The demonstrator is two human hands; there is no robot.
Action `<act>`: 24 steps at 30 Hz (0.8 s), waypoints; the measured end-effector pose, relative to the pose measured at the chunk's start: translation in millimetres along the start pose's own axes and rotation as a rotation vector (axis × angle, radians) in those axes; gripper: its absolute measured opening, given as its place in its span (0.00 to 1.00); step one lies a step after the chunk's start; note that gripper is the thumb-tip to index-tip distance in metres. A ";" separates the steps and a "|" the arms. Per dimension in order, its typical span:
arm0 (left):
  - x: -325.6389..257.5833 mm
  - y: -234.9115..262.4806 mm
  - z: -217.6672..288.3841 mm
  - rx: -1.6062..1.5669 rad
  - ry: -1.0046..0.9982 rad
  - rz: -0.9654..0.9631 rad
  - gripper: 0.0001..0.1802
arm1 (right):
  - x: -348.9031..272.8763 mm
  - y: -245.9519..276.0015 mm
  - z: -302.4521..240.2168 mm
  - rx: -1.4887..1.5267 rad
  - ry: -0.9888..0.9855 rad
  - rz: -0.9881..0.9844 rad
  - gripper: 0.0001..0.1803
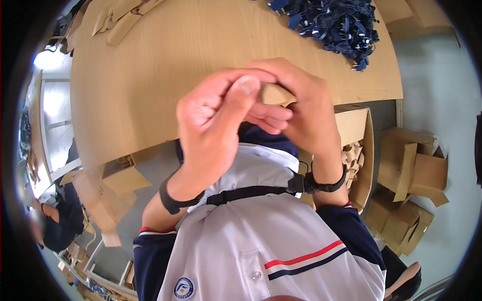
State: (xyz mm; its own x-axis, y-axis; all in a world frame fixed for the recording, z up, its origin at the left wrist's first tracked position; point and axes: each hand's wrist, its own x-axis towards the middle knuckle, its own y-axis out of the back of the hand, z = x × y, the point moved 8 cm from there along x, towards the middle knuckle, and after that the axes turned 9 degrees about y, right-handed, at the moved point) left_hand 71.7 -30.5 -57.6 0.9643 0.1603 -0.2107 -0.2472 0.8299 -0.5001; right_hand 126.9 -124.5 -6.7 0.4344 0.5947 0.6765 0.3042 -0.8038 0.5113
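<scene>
Head camera is showing the left hand (213, 118) and the right hand (314, 110) meeting near the centre of the frame, where a small folded piece of brown cardboard (276, 94) is resting between them. Both hands are curling closed around it, fingers partly hiding one another. Dark blue plugs with cables (334, 25) are lying heaped at upper right on the wooden table (150, 80); flat cardboard pieces (123, 27) are lying at upper left.
</scene>
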 end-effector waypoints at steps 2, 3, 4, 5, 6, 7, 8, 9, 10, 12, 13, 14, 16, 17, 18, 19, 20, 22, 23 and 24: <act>-0.4 -7.3 -2.1 0.154 0.127 -0.073 0.14 | -23.5 -3.7 29.4 0.170 -0.296 -0.129 0.20; 0.2 -5.0 6.5 0.155 0.124 -0.072 0.14 | -30.6 -4.0 35.9 0.196 -0.377 -0.188 0.18; -2.3 -7.4 12.7 0.362 0.159 -0.163 0.15 | -31.0 3.4 36.1 0.195 -0.379 -0.188 0.18; -4.5 -9.5 11.9 0.568 0.192 -0.257 0.16 | -42.5 -10.9 40.5 0.478 -0.588 -0.389 0.19; -2.1 -6.1 13.1 0.568 0.195 -0.253 0.16 | -58.1 -26.6 33.4 0.769 -0.791 -0.592 0.21; 2.0 -14.9 16.4 0.666 0.090 -0.403 0.14 | -56.4 -32.0 24.1 0.953 -0.751 -0.647 0.26; 3.2 -24.6 17.8 0.762 -0.019 -0.553 0.13 | -56.1 -33.7 26.1 0.954 -0.753 -0.649 0.26; 7.4 -25.7 13.2 0.661 0.105 -0.623 0.11 | -53.0 -39.1 17.6 1.021 -0.637 -0.732 0.32; 11.8 -25.8 14.8 0.663 0.108 -0.624 0.11 | -51.2 -42.3 10.5 1.085 -0.517 -0.812 0.39; 14.0 -32.2 17.5 0.563 0.124 -0.715 0.10 | -47.4 -42.1 6.0 1.087 -0.316 -0.872 0.44; 16.5 -32.3 18.5 0.507 0.213 -0.701 0.07 | -48.4 -45.0 9.5 1.176 -0.485 -0.859 0.38; 16.8 -32.6 17.8 0.511 0.213 -0.703 0.07 | -51.3 -48.1 13.0 1.262 -0.655 -0.841 0.32; 10.8 -36.7 7.6 0.484 0.300 -0.773 0.05 | -53.4 -49.6 10.0 1.246 -0.564 -0.908 0.35; 12.1 -37.9 6.3 0.492 0.293 -0.769 0.05 | -56.0 -51.5 6.5 1.232 -0.476 -0.976 0.39; 13.8 -43.8 9.4 0.577 0.185 -0.841 0.05 | -59.4 -53.7 10.1 1.230 -0.455 -0.980 0.39; 14.2 -46.9 13.3 0.672 0.072 -0.905 0.06 | -62.5 -55.0 12.4 1.258 -0.427 -0.951 0.41; 16.9 -44.6 9.6 0.701 0.061 -0.888 0.06 | -61.4 -53.4 12.2 1.287 -0.397 -0.923 0.43; 14.6 -40.9 -0.8 0.556 0.176 -0.897 0.05 | -73.4 -49.9 17.2 1.315 -0.740 -0.875 0.44; 12.7 -39.6 5.4 0.643 0.157 -0.875 0.08 | -70.6 -42.2 23.3 1.289 -0.695 -0.725 0.41; 10.7 -41.3 3.9 0.663 0.150 -0.865 0.08 | -67.6 -35.1 32.1 1.258 -0.657 -0.563 0.39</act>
State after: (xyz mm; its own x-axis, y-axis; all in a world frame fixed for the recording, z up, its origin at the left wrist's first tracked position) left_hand 92.6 -61.0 -35.9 0.7552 -0.6427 -0.1288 0.6494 0.7604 0.0132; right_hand 114.1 -137.1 -87.4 0.2038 0.9785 0.0330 0.9066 -0.1759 -0.3837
